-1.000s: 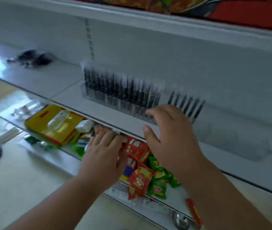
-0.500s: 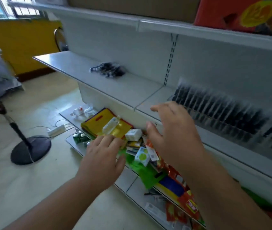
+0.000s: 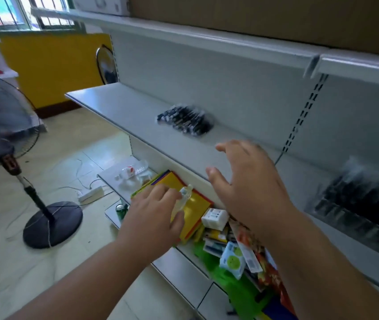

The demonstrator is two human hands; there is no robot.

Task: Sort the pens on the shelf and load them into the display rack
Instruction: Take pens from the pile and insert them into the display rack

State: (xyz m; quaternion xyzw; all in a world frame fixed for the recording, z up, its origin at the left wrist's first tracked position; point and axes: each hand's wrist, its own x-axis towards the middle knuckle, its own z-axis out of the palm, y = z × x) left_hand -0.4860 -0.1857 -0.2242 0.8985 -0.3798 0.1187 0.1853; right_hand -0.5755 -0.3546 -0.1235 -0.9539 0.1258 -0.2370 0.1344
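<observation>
Now both empty grips, left hand (image 3: 153, 218) and right hand (image 3: 246, 181), have swung toward the loose pens (image 3: 185, 121).

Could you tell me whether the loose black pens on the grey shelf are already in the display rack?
Not in the rack. The loose black pens lie in a heap on the grey shelf, well left of the display rack.

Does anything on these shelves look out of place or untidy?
Yes. A loose pile of pens lies on the shelf, away from the display rack. On the lower shelf, packets lie jumbled over each other.
</observation>
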